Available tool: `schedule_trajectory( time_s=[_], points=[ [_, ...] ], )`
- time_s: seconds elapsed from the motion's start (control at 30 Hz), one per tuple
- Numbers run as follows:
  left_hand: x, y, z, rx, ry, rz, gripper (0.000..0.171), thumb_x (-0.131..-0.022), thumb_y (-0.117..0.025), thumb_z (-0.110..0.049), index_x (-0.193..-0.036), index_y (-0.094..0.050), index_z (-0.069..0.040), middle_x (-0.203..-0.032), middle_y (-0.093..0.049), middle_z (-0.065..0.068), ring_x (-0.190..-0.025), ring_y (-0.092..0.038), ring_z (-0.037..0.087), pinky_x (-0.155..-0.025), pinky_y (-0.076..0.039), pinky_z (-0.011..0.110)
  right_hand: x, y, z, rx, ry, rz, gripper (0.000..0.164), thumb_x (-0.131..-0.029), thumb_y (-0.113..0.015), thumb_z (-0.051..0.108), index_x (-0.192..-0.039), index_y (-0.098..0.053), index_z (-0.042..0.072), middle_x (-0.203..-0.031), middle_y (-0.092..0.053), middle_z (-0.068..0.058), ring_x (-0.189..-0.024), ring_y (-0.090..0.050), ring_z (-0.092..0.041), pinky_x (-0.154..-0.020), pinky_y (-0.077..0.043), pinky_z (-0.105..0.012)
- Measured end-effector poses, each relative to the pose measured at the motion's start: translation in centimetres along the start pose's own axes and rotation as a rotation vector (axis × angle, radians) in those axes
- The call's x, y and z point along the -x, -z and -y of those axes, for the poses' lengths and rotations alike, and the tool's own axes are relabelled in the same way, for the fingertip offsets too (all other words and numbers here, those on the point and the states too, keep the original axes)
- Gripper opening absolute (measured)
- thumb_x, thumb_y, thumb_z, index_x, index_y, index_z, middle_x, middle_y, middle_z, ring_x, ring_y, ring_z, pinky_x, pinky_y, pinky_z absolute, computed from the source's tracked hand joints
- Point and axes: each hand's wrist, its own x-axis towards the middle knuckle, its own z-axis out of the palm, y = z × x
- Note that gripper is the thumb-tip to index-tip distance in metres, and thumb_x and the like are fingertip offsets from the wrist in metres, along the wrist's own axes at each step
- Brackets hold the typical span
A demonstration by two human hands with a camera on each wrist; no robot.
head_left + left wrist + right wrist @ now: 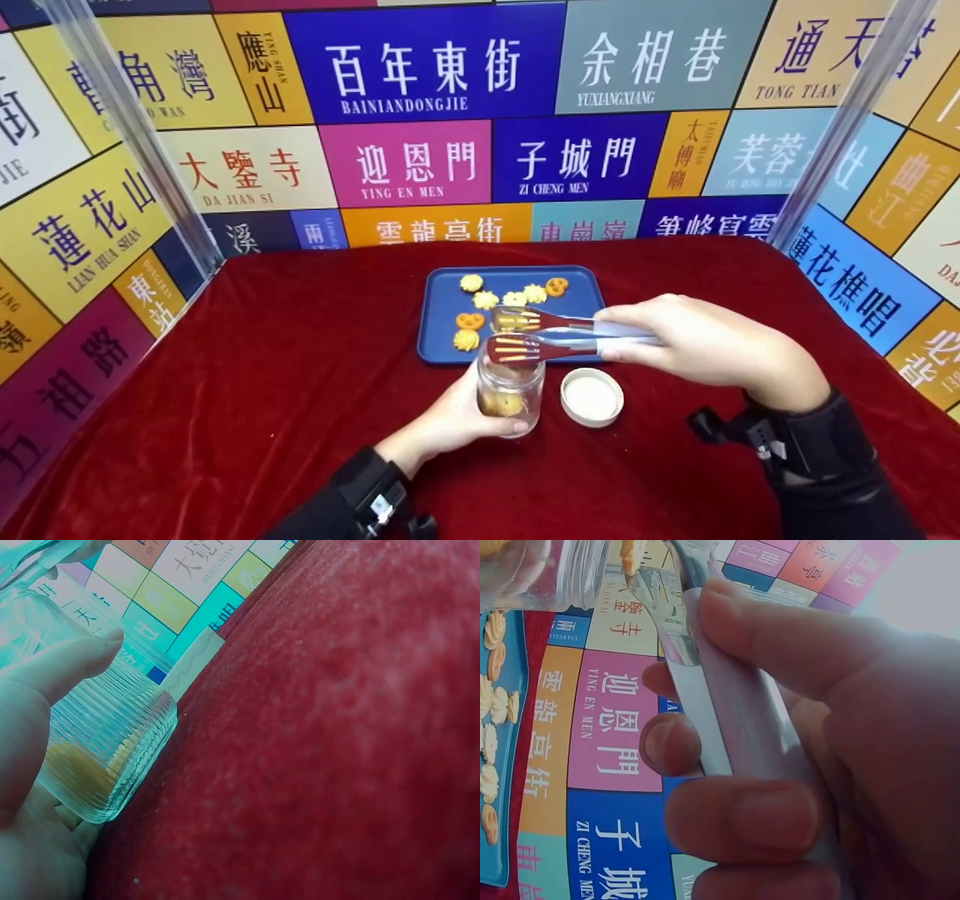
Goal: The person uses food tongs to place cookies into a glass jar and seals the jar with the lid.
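My left hand (457, 412) grips a clear ribbed glass jar (534, 405) low on its side, thumb across the front. Yellow cookies (79, 772) lie at the jar's bottom, seen through the glass in the left wrist view. A pair of serving tongs (566, 346) with slotted metal ends and pale handles is held in my right hand (705, 345). Its ends stand over the jar's open mouth. At those ends a cookie (632, 555) shows in the right wrist view, close beside the jar's rim. Curled fingers and thumb wrap the handles (739, 712).
Behind the jar lies a blue tray (439, 300) with several flower-shaped cookies (466, 340) and pretzel-shaped ones (556, 286). A white round lid (592, 397) rests on the red cloth (300, 390) just right of the jar. Printed panels (420, 67) enclose the back and sides.
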Motion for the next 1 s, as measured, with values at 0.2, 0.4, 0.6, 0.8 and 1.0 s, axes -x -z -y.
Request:
schedule_trajectory(
  time_s=[0.2, 0.4, 0.6, 0.8, 1.0],
  points=[
    [-0.1, 0.0, 0.0, -0.007, 0.0, 0.001, 0.088, -0.081, -0.093, -0.014, -0.152, -0.041, -0.014, -0.135, -0.067, 0.002, -0.122, -0.065, 0.018, -0.113, -0.048, 0.043, 0.0, -0.1, 0.0, -0.012, -0.019, 0.008, 0.028, -0.106, -0.056, 0.058, -0.116, -0.068, 0.035, -0.095, -0.068, 0.016, -0.08, -0.062, -0.006, -0.073, -0.049, -0.029],
    [0.0, 0.0, 0.1, -0.006, 0.001, 0.001, 0.087, -0.081, -0.093, -0.013, -0.151, -0.041, -0.013, -0.135, -0.068, 0.002, -0.121, -0.066, 0.019, -0.112, -0.048, 0.042, -0.1, -0.1, 0.0, -0.039, -0.039, 0.014, 0.028, -0.106, -0.057, 0.059, -0.116, -0.069, 0.035, -0.098, -0.07, 0.015, -0.082, -0.063, -0.007, -0.074, -0.05, -0.029],
    [0.0, 0.0, 0.1, -0.001, 0.0, 0.0, 0.089, -0.081, -0.093, -0.013, -0.153, -0.041, -0.013, -0.135, -0.068, 0.002, -0.122, -0.065, 0.019, -0.112, -0.047, 0.04, -0.2, -0.2, -0.2, -0.025, -0.048, 0.011, 0.031, -0.106, -0.06, 0.057, -0.119, -0.07, 0.03, -0.094, -0.068, 0.016, -0.08, -0.062, -0.006, -0.073, -0.05, -0.029],
    [0.1, -0.1, 0.0, -0.006, 0.004, -0.005, 0.085, -0.081, -0.092, -0.013, -0.15, -0.043, -0.012, -0.132, -0.069, 0.002, -0.12, -0.066, 0.019, -0.109, -0.048, 0.036, -0.2, -0.2, -0.4, -0.049, -0.051, 0.008, 0.032, -0.106, -0.059, 0.058, -0.119, -0.068, 0.03, -0.093, -0.067, 0.014, -0.078, -0.061, -0.007, -0.071, -0.05, -0.029],
    [0.0, -0.1, 0.1, 0.016, -0.008, -0.011, 0.085, -0.08, -0.092, -0.01, -0.149, -0.043, -0.005, -0.129, -0.069, 0.004, -0.117, -0.067, 0.021, -0.105, -0.051, 0.034, -0.4, -0.2, -1.0, -0.026, -0.078, -0.055, 0.036, -0.105, -0.061, 0.056, -0.126, -0.068, 0.027, -0.09, -0.065, 0.012, -0.079, -0.06, -0.009, -0.072, -0.049, -0.031]
  ],
)
